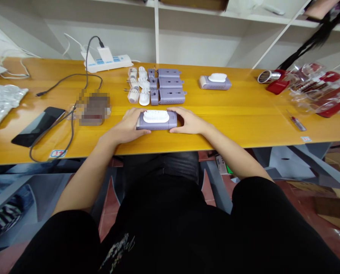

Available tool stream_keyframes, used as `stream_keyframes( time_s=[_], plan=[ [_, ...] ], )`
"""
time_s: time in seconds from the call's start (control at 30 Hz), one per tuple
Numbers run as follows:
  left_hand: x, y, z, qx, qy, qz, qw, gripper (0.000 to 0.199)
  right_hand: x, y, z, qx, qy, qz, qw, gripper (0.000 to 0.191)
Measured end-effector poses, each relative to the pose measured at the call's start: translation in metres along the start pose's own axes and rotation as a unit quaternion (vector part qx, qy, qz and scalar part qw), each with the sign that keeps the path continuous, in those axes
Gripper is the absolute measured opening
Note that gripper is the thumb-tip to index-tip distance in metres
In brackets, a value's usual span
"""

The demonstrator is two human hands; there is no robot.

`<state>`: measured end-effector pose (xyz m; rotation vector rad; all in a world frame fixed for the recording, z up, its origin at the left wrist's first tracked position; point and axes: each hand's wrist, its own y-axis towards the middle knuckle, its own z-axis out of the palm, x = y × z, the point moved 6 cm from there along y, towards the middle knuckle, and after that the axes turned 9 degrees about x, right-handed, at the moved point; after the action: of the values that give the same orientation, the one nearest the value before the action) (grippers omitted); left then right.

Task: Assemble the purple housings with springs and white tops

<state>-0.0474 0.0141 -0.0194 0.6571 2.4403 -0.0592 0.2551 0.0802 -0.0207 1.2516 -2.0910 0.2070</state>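
Note:
A purple box-shaped scrub brush (158, 123) lies at the table's near edge, its white bristle head facing up. My left hand (128, 127) grips its left end, with the thumb along the near side. Around the right end curl the fingers and thumb of my right hand (188, 121). Just beyond my hands are several purple housings (172, 97) in a column, with small purple end pieces (154, 99) beside them. White parts (144, 97) and translucent containers (134, 95) with coil springs lie to their left. A similar purple brush (215, 82) rests farther back on the right.
On the left are a phone (38, 126), a dark cable (73, 129), a blurred-out object (95, 109) and plastic bags (4, 102). A power strip (108, 64) sits behind. At right lie a screwdriver (297, 123), a metal grater drum (268, 77) and red-and-clear plastic parts (329, 89).

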Motion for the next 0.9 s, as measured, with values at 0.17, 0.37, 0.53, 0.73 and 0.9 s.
stream_keyframes(
  time_s=[0.17,0.37,0.53,0.73,0.9],
  plan=[
    [0.002,-0.006,-0.01,-0.05,0.011,0.048,0.998,0.098,-0.027,0.001,-0.006,-0.05,0.164,0.015,0.985,0.104],
    [-0.001,-0.005,-0.011,-0.077,0.018,0.086,0.993,0.1,-0.014,0.0,-0.005,-0.034,0.147,-0.007,0.988,0.105],
    [-0.009,-0.005,-0.011,-0.11,0.027,0.104,0.988,0.098,-0.018,0.006,-0.001,-0.037,0.21,0.007,0.977,0.086],
    [-0.024,-0.005,-0.009,-0.142,0.04,0.134,0.98,0.091,-0.025,0.016,0.0,-0.009,0.281,0.005,0.96,0.082],
    [-0.031,-0.003,-0.009,-0.128,0.036,0.115,0.984,0.087,-0.014,0.014,0.002,-0.002,0.266,0.0,0.964,0.082]
  ],
)
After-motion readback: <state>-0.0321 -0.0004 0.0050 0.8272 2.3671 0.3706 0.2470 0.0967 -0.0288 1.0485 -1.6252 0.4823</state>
